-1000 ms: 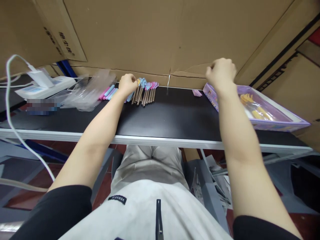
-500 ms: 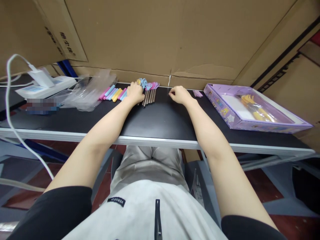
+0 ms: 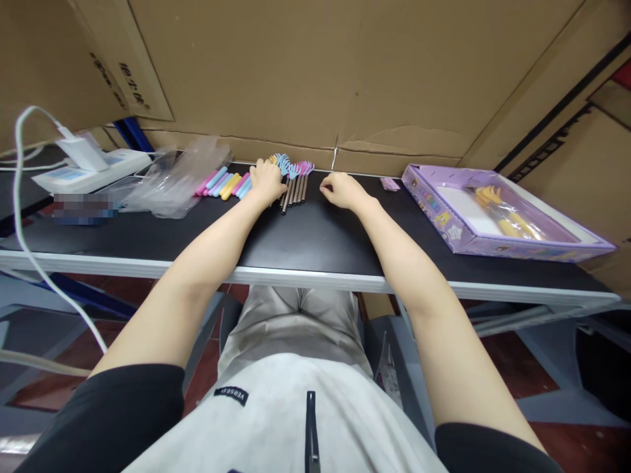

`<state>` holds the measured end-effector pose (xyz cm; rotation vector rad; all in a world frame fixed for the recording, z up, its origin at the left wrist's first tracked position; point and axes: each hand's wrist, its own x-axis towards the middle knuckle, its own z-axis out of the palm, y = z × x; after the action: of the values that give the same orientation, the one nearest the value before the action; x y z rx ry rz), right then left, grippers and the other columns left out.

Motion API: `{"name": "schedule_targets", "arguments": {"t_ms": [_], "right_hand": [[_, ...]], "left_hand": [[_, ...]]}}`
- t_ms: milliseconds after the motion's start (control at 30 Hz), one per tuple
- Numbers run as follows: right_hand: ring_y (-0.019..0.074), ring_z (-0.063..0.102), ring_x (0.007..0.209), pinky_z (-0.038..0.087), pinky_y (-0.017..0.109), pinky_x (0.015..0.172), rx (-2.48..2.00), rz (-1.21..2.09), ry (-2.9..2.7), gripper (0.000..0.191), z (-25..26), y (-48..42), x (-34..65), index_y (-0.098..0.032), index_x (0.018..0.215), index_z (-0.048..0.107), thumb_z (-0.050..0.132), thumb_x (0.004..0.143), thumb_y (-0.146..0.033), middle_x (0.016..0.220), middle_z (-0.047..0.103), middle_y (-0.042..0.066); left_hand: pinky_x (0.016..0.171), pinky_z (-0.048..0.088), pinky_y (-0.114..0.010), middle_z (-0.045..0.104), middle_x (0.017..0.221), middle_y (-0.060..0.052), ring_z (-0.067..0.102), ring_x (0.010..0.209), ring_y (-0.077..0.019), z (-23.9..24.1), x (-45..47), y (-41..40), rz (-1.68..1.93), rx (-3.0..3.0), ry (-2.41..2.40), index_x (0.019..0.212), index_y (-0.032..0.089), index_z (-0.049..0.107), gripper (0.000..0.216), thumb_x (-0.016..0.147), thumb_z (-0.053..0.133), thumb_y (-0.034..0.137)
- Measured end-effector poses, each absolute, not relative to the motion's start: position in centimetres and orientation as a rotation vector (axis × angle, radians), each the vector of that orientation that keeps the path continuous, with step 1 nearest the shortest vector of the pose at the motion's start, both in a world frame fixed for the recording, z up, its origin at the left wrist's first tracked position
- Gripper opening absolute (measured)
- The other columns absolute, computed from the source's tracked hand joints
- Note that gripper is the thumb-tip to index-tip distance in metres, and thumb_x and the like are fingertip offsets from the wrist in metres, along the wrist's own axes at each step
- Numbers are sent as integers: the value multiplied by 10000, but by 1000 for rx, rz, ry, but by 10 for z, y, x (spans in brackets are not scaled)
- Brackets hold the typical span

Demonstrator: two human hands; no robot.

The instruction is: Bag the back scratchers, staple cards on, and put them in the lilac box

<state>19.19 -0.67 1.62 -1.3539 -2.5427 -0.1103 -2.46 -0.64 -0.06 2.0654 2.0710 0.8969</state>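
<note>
Swung in from above the purple box point(image 3: 456, 240) a second ago, the right hand point(image 3: 345, 190) now rests over mid-surface point(image 3: 315, 240), just right of a row of metal rods point(image 3: 296, 194) with pink, blue and purple claw-shaped heads. Its fingers are curled; whether their tips meet or hold anything cannot be told. The left hand point(image 3: 266, 180) covers the row's left end, fingers bent down, their grip hidden, beside brightly coloured sticks point(image 3: 230, 187). At right, yellow pieces point(image 3: 513, 220) in clear wrap lie inside the box. The step in hand appears to be sorting or picking among the rods; a next move there would call for parting one from its close-set neighbours without disturbing the row.
</note>
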Motion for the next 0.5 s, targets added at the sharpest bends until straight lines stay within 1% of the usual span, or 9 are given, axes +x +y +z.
{"name": "schedule_targets", "arguments": {"t_ms": [167,233,333,400,500], "right_hand": [[284,660,1207,490,386,1026,-1106,-74,-2671,378,15,-30,167,-146,1323,734,597,1004,-297,1327,691,158],[284,633,1236,468,368,1000,-1000,-60,-2728,401,11,-39,154,-152,1322,729,633,1001,-370,1329,678,155],[304,600,1248,421,375,968,-952,-106,-2764,445,4,-47,140,-148,1294,736,665,985,-461,1312,668,158],[311,586,1235,387,384,961,-962,-155,-2760,446,0,-48,134,-145,1280,740,664,987,-472,1297,667,160],[305,578,1212,354,393,955,-990,-198,-2751,379,-3,-47,132,-143,1262,747,612,1025,-405,1269,676,160]], "left_hand": [[1272,219,-596,631,1319,-251,375,1465,-481,-2,-27,-5,995,2023,2032,1127,113,674,476,668,769,194],[1271,235,-579,648,1295,-238,385,1461,-478,0,-28,-6,1007,2013,2039,1133,116,684,485,666,778,208],[1252,284,-555,646,1333,-238,429,1434,-462,8,-28,-11,837,2048,2157,1215,82,681,506,736,725,240],[1233,324,-524,630,1376,-246,468,1406,-445,13,-26,-15,686,2070,2251,1263,46,674,505,807,663,262],[1199,371,-501,624,1389,-254,507,1373,-436,19,-25,-20,584,2088,2319,1300,18,667,513,863,600,279]]}}
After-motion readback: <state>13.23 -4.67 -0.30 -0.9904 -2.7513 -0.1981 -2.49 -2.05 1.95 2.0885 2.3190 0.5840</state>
